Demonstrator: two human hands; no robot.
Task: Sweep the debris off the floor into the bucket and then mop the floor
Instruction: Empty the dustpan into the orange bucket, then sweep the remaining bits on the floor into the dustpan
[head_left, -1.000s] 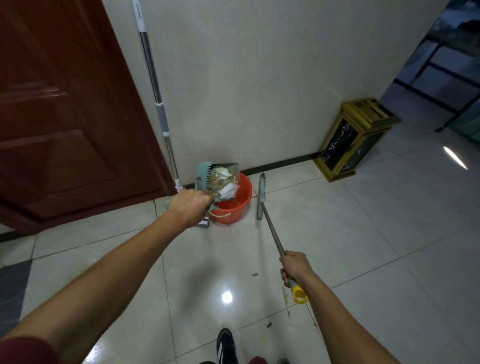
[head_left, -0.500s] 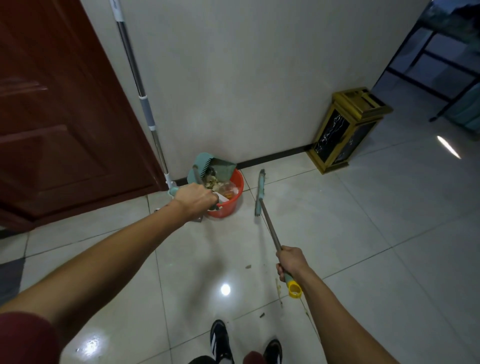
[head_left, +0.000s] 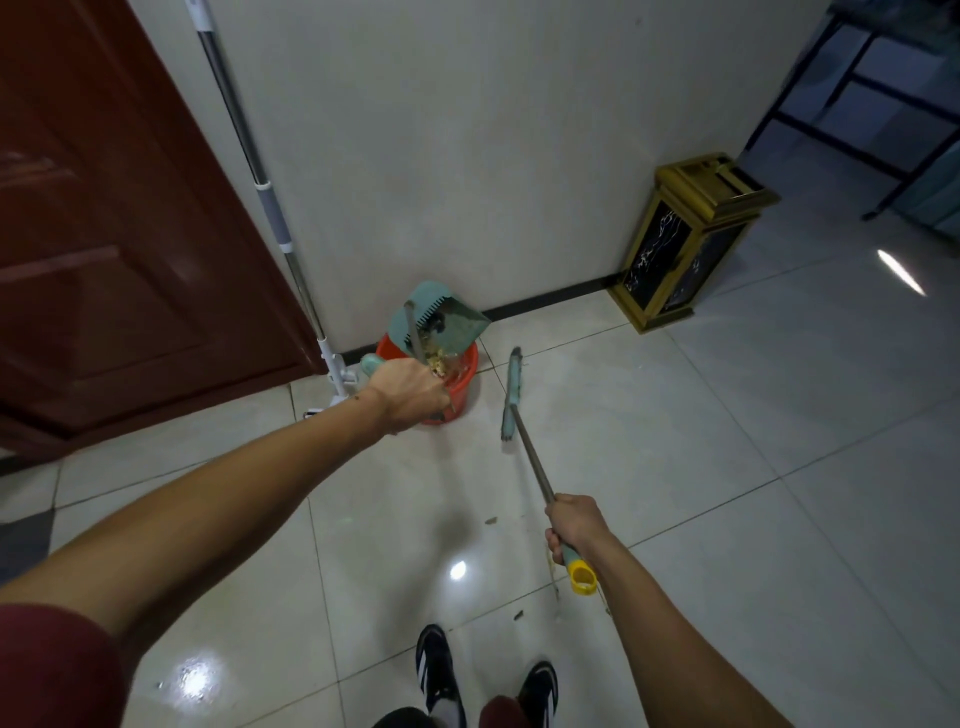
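My left hand grips the handle of a teal dustpan that is tipped up over the red bucket by the wall. Scraps lie inside the bucket under the pan. My right hand holds the metal shaft of a broom near its yellow end cap. The teal broom head rests on the tiles just right of the bucket. A mop with a grey and white pole leans on the wall left of the bucket. A few small bits of debris lie on the floor near my right hand.
A dark red door fills the left side. A gold and black bin stands against the wall on the right. Dark metal framing is at the far right. My shoes are at the bottom on glossy white tiles.
The dustpan has tipped further upright over the bucket and the paper scraps have slid out of it into the bucket. The broom has stayed in place.
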